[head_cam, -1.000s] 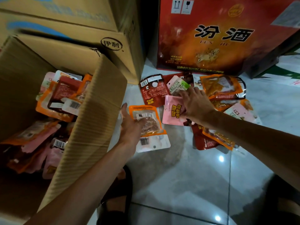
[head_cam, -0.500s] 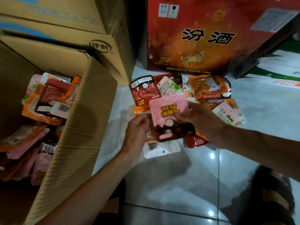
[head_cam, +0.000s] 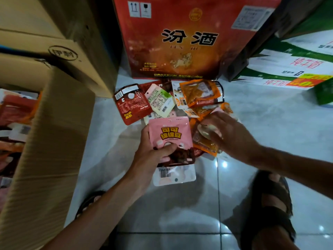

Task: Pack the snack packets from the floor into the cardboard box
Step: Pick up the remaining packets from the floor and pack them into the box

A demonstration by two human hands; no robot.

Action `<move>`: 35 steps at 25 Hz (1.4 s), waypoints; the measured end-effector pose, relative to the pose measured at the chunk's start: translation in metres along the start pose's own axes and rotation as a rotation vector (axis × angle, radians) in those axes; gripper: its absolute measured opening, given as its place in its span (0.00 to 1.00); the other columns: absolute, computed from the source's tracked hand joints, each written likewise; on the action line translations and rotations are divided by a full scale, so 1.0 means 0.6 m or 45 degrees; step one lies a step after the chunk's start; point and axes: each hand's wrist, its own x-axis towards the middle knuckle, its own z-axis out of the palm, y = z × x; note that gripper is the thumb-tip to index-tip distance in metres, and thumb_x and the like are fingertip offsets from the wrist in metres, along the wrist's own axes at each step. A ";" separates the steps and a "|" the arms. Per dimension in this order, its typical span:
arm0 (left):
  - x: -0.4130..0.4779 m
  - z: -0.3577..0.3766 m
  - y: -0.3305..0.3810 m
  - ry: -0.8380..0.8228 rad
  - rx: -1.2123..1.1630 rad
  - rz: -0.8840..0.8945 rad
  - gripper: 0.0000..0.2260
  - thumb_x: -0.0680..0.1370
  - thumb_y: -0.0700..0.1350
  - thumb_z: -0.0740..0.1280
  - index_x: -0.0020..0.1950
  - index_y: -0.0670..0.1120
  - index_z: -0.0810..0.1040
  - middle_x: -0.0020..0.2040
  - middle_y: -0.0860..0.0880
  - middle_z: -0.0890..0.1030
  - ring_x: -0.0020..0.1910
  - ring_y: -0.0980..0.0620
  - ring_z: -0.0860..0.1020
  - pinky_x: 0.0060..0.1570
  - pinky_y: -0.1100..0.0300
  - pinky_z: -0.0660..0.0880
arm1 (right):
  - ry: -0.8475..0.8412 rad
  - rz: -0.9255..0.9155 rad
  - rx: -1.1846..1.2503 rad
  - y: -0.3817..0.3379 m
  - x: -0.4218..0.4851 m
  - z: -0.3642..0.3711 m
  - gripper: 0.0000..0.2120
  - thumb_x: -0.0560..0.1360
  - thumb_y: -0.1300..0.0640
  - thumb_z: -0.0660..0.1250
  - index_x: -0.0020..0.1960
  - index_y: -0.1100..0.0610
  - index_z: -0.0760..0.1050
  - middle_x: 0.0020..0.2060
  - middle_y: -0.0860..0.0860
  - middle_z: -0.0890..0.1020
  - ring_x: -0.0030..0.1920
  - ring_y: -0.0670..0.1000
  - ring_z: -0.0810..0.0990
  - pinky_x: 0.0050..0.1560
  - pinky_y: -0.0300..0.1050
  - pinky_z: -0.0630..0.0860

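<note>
My left hand (head_cam: 153,152) grips a pink snack packet (head_cam: 170,136) with yellow lettering, thumb across its dark lower half, held above the floor. A white packet with a barcode (head_cam: 173,175) hangs just below it, possibly held in the same stack. My right hand (head_cam: 228,136) reaches into the pile of packets, its blurred fingers on an orange packet (head_cam: 205,143). Beyond lie a dark red packet (head_cam: 131,105), a white-green packet (head_cam: 159,101) and another orange packet (head_cam: 200,92). The open cardboard box (head_cam: 54,141) stands at the left with packets inside.
A large red carton (head_cam: 180,37) stands right behind the pile. Brown cartons (head_cam: 63,42) are stacked at the back left, a white-green carton (head_cam: 297,65) at the right. My sandalled feet (head_cam: 270,204) stand on the glossy tiled floor.
The pink packet has passed from my right hand into my left hand. My right hand has gone back to the pile on the right. The camera has moved closer to the floor.
</note>
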 end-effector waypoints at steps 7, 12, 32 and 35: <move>0.007 -0.011 -0.014 0.022 -0.031 0.050 0.38 0.74 0.36 0.72 0.67 0.74 0.62 0.55 0.69 0.81 0.56 0.61 0.82 0.39 0.67 0.78 | -0.556 -0.199 -0.478 0.116 0.005 0.017 0.40 0.67 0.53 0.75 0.75 0.55 0.63 0.70 0.59 0.70 0.72 0.61 0.67 0.70 0.58 0.67; 0.006 -0.015 -0.011 0.001 -0.019 0.001 0.23 0.75 0.36 0.70 0.65 0.56 0.74 0.57 0.59 0.84 0.49 0.61 0.83 0.41 0.66 0.76 | -0.360 -0.301 -0.428 0.086 0.018 0.023 0.29 0.69 0.53 0.73 0.68 0.58 0.73 0.59 0.58 0.80 0.58 0.58 0.80 0.57 0.51 0.77; -0.095 -0.175 0.156 0.276 0.095 0.403 0.19 0.73 0.39 0.74 0.57 0.58 0.77 0.47 0.61 0.85 0.42 0.60 0.84 0.39 0.60 0.80 | -0.502 1.043 1.774 -0.276 0.171 -0.066 0.09 0.72 0.57 0.70 0.51 0.58 0.80 0.46 0.56 0.87 0.40 0.53 0.86 0.38 0.44 0.82; -0.120 -0.231 0.196 0.356 0.129 0.420 0.17 0.73 0.39 0.73 0.56 0.57 0.78 0.46 0.59 0.84 0.36 0.64 0.82 0.28 0.68 0.76 | -0.552 0.852 1.736 -0.336 0.198 -0.073 0.12 0.73 0.57 0.69 0.54 0.60 0.81 0.47 0.58 0.86 0.40 0.53 0.86 0.36 0.43 0.82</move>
